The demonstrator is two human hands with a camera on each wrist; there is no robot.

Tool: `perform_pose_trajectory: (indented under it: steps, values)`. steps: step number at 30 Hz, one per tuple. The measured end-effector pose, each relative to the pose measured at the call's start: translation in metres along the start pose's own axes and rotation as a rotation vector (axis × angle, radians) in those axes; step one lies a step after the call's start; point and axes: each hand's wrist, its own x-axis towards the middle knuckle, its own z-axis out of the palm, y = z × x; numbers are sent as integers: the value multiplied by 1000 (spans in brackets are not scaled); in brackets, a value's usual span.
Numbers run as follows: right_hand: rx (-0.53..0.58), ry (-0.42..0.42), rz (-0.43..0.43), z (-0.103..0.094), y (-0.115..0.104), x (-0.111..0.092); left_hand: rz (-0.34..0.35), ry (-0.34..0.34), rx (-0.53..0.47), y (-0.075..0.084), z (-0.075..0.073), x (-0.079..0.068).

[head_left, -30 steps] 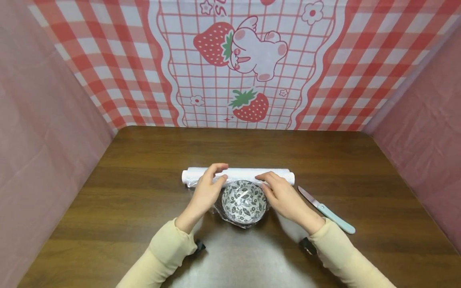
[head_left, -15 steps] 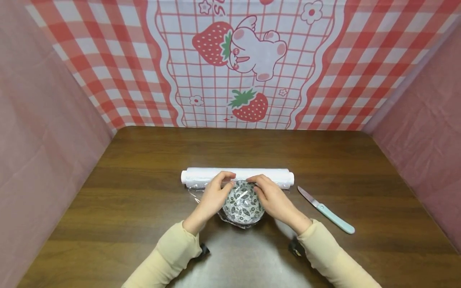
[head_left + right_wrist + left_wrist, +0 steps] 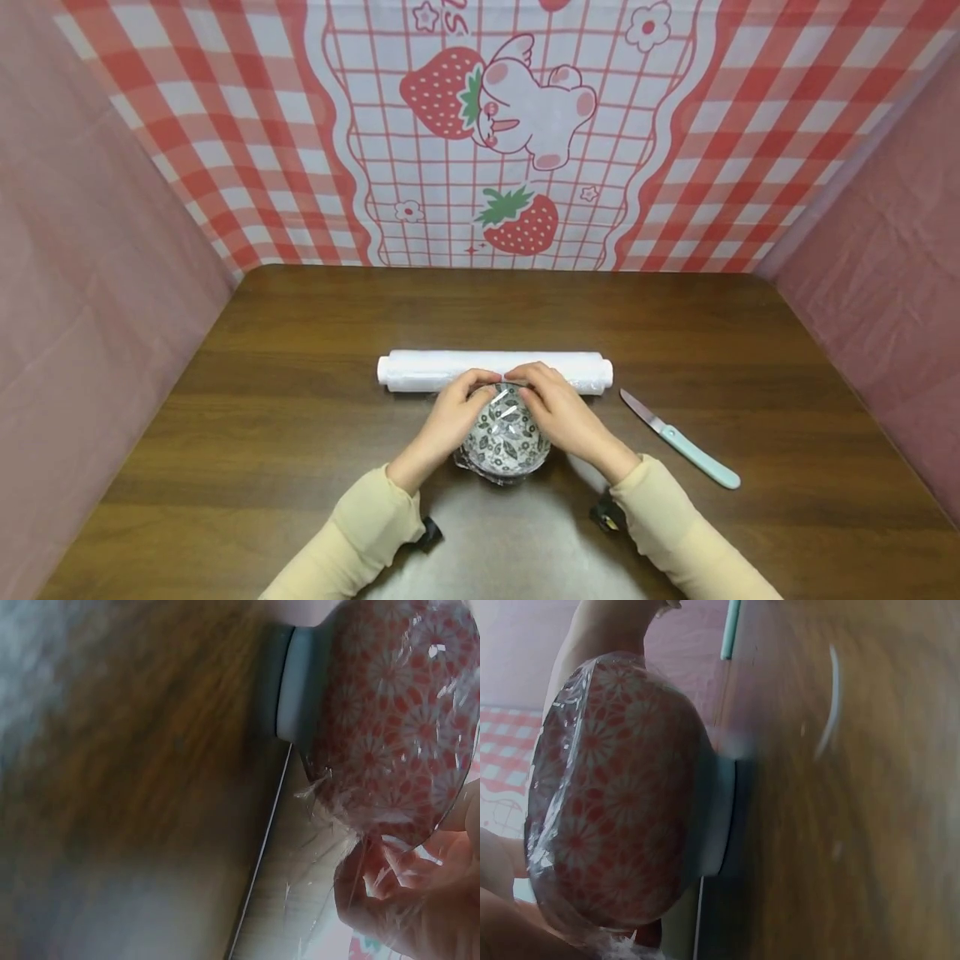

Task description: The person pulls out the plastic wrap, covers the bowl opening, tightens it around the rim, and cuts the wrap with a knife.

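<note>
A small bowl (image 3: 506,446) stands upright on the table, its inside patterned with dark leaves and flowers. Clear cling film (image 3: 562,780) covers its mouth and hangs crumpled down the sides. Both wrist views show red flowers on the bowl's outside. My left hand (image 3: 452,410) curls round the far left rim, thumb on the near side. Opposite it, my right hand (image 3: 564,408) curls round the far right rim; the fingertips of both hands nearly meet at the back. In the right wrist view, curled fingers (image 3: 390,907) show through loose film. Some fingertips are hidden behind the bowl.
Just behind the hands lies a white cling film roll (image 3: 420,371). To the right is a knife (image 3: 697,457) with a mint-green handle, blade pointing away. The brown wooden table (image 3: 262,400) ends at a red checked cloth (image 3: 262,167) at the back.
Both hands have come inward from the bowl's sides to its far rim. Film that spread beside the bowl and towards the roll is now gathered in. The bowl sits slightly nearer me.
</note>
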Motion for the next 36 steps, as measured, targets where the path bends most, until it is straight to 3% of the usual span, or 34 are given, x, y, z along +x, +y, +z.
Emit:
perform_pose_trajectory:
  steps: [9,21,26,36]
  values:
    - [88,-24,87,7,-2,-1,-77,10,-143,-5,5,1]
    - [282,125,363,15,-7,-4,-79,57,-241,-8,9,0]
    - [297,186,478,15,-7,-8,-100,82,-197,-8,10,-5]
    - [552,235,613,19,-12,-15,-149,125,-132,-9,11,-11]
